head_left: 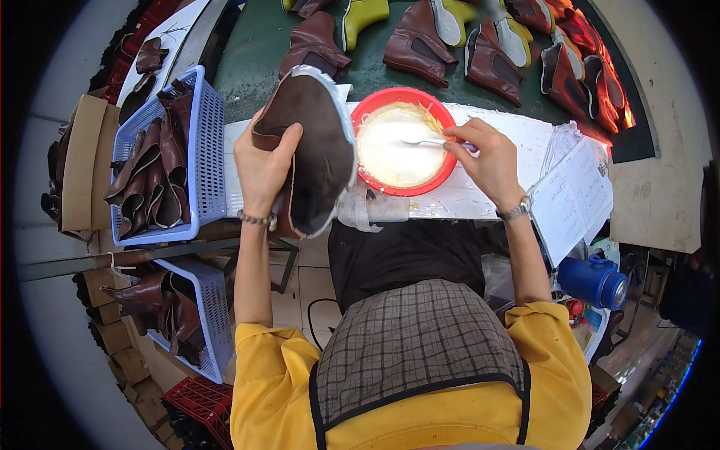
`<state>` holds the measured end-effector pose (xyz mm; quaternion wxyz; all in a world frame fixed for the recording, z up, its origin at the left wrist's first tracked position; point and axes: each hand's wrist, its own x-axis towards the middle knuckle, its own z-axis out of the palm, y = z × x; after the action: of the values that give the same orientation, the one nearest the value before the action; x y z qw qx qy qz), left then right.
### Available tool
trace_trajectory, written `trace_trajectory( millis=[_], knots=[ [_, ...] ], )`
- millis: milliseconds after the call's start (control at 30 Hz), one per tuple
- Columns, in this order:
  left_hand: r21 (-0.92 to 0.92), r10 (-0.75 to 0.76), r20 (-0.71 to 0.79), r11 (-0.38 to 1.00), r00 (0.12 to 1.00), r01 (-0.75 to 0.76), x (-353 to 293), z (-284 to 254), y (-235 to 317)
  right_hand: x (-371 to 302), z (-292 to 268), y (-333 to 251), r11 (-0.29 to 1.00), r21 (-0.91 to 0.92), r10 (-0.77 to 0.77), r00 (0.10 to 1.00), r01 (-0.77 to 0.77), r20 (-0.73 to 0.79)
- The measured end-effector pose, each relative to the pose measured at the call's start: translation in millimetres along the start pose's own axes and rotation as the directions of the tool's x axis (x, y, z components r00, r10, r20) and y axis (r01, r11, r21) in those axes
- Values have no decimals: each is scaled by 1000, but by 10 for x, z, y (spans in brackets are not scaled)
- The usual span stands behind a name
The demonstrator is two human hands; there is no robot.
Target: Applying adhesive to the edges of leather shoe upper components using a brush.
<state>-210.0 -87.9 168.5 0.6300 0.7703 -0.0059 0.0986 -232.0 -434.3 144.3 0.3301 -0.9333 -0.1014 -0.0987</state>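
My left hand (266,163) is closed around a brown leather boot upper (319,142), thumb pressed on its dark inner face. A whitish band runs along the upper's edge. In my right hand (482,154) is a small brush (424,141) with a pale handle, pinched between thumb and fingers. Its tip reaches into the creamy white paste in a red bowl (448,116), which stands on the white table just right of the upper. The brush's bristles are hard to make out against the paste.
Brown uppers and yellow-green boot lasts (365,21) line the green surface (251,60) beyond. Blue baskets (212,150) of uppers stand at left, beside a cardboard box (88,165). On the right are a written paper sheet (571,196) and a blue jug (587,279). A crumpled plastic bag (367,210) lies at the table's front edge.
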Motion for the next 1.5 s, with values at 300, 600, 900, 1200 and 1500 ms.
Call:
trace_trajectory(
  millis=[300, 600, 900, 1200, 1500],
  knots=[
    [783, -88, 338, 579, 937, -228, -580, -370, -594, -29, -16, 127, 945, -320, -71, 997, 65, -9],
    [650, 60, 182, 742, 981, -166, -814, -402, -768, -86, -2, 124, 990, -86, 104, 993, -109, -63],
    [538, 409, 281, 682, 868, -495, -897, -73, -161, 20, 81, -267, 868, 488, -80, 996, 93, -47],
    [489, 472, 256, 690, 844, -534, -815, 118, 117, 180, -49, -262, 866, 415, -202, 954, 279, -221],
    [491, 564, 72, 698, 823, -521, -602, 288, 184, -126, -21, -279, 819, 487, -255, 953, 303, -165]
  ],
)
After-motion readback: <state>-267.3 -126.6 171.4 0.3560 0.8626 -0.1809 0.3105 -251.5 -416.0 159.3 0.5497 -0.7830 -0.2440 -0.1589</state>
